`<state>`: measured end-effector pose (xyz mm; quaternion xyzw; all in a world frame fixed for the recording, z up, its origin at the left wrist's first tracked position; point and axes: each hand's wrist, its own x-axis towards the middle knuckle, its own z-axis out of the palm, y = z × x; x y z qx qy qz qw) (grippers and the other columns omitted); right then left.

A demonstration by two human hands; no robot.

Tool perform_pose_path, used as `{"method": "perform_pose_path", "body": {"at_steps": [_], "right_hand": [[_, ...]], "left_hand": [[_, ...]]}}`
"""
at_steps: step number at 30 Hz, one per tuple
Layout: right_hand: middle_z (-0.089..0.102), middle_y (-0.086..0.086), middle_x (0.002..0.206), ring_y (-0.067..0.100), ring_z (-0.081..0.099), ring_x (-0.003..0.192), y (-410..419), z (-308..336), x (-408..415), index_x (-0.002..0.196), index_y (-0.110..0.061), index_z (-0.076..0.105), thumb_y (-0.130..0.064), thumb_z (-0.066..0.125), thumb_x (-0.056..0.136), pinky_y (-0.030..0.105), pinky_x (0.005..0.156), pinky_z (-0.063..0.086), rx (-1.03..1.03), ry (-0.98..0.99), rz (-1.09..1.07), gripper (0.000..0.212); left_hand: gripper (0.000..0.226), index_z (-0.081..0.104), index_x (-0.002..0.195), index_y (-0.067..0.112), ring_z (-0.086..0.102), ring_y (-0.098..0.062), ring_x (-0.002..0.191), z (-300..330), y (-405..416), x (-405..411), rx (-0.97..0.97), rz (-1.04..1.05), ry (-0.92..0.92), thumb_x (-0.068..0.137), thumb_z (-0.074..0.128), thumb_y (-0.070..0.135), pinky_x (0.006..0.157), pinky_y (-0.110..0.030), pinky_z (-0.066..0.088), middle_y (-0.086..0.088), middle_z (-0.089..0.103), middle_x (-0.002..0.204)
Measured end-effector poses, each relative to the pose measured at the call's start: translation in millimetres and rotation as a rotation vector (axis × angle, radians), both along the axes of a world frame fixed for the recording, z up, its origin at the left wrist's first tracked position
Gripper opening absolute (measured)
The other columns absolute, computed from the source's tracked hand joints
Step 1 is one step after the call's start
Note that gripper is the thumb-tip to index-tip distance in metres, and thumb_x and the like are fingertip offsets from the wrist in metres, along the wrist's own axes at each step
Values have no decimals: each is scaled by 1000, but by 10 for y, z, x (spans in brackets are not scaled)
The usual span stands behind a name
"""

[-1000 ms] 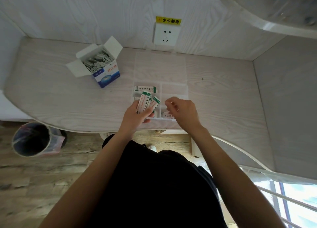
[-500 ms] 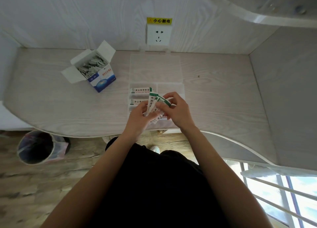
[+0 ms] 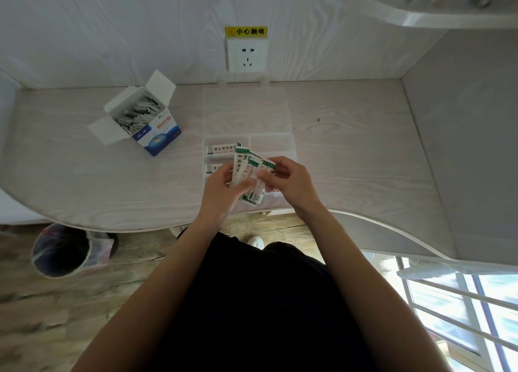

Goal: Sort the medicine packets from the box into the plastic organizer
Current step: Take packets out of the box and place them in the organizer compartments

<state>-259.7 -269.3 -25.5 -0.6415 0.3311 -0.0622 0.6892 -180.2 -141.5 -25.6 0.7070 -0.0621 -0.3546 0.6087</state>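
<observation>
My left hand (image 3: 221,188) holds a fanned bunch of white medicine packets (image 3: 246,170) with green ends, just above the clear plastic organizer (image 3: 276,144) at the desk's front edge. My right hand (image 3: 288,181) pinches the rightmost packet (image 3: 266,167) of that fan. Packets lie flat in the organizer's left compartments, one at the back (image 3: 221,148) and one partly hidden behind my left hand (image 3: 210,168). The open blue-and-white box (image 3: 145,119), still full of packets, stands at the back left of the desk.
The organizer's clear lid (image 3: 245,109) lies open toward the wall. A wall socket (image 3: 246,55) with a yellow label sits above it. A bin (image 3: 63,249) stands on the floor at the left. A side panel (image 3: 462,147) closes the desk on the right.
My right hand has come left from the organizer's right side to the fan of packets and now pinches one. The left hand keeps the bunch in about the same spot.
</observation>
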Motion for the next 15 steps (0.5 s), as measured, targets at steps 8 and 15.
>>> {"method": "perform_pose_path", "body": {"at_steps": [8,15], "right_hand": [[65,3,77,9,53,53,-51,-43,-30,94,-4,62,-12,70,82,19,47,43,-3,50,21,17],[63,4,70,6,52,50,-61,-81,-49,95,1,62,-10,67,84,19,46,44,53,47,-28,15]], "left_hand": [[32,60,114,10,69,-16,89,-6,-29,10,-7,-35,23,83,65,2,72,-25,57,-5,69,103],[26,62,107,16,68,-20,91,-3,-66,25,-5,-19,10,83,67,7,73,-30,56,-4,69,103]]}}
